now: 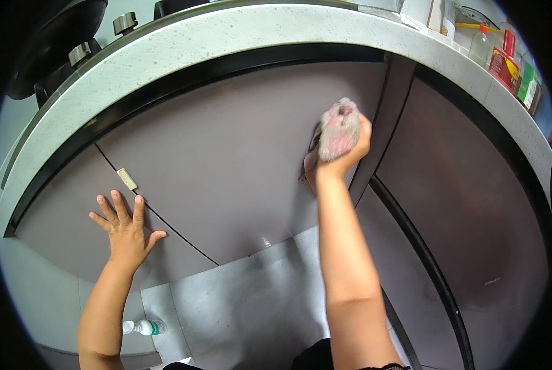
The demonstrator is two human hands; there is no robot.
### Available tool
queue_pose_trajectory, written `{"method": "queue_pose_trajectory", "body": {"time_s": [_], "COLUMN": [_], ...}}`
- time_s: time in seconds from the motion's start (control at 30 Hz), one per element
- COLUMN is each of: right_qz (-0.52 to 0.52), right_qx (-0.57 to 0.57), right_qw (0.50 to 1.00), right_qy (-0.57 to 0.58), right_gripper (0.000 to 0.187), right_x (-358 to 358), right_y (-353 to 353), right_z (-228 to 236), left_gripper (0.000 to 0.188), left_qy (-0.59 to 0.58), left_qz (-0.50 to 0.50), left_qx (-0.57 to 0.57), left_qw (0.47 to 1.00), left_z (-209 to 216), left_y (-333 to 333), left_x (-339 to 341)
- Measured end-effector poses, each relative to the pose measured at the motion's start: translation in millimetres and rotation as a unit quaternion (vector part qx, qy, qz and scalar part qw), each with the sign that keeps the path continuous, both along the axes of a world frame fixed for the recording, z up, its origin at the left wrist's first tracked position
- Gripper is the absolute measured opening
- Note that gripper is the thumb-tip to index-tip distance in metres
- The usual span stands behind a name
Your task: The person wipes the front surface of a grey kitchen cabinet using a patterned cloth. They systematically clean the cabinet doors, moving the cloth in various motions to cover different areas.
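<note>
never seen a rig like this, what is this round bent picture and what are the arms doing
There is no machine: these are a person's bare hands, seen by a fisheye camera on their head looking down, so straight edges bend. The right hand grips a bunched grey-and-pink cloth in front of a mauve-grey cabinet door. The left hand is spread and holds nothing; whether it touches anything is hard to tell. Above, a speckled countertop holds bottles and packages at upper right.

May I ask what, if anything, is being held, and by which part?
The right hand holds a grey and pink cloth by its bunched part; the left hand holds nothing.
</note>
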State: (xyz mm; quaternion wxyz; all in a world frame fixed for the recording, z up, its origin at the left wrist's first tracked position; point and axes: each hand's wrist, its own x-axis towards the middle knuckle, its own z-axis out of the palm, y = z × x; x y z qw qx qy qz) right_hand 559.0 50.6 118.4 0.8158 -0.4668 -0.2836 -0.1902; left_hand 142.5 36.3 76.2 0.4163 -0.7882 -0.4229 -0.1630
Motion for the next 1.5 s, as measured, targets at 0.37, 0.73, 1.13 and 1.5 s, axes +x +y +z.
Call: {"method": "queue_pose_trajectory", "body": {"time_s": [0.37, 0.73, 1.13, 1.5], "right_qz": [0.181, 0.040, 0.181, 0.444], "right_qx": [0.045, -0.106, -0.118, -0.146], "right_qw": [0.982, 0.971, 0.970, 0.875], "right_qy": [0.044, -0.212, 0.112, 0.130], "right_gripper": [0.016, 0.021, 0.033, 0.113], "right_x": [-49, -159, 69, -187], "right_y": [-2, -26, 39, 9], "right_z": [-11, -92, -21, -165], "left_gripper": [0.113, 0.114, 0.115, 0.115], "left_qy": [0.000, -0.006, -0.012, -0.002], "left_qz": [0.012, -0.012, -0.009, -0.004], "left_qx": [-0.008, -0.013, -0.017, -0.023], "left_qw": [1.000, 1.000, 1.000, 1.000], "left_z": [-6, 0, -1, -2], "left_y": [-4, 0, -1, 1], "left_x": [-8, 0, 1, -2]}}
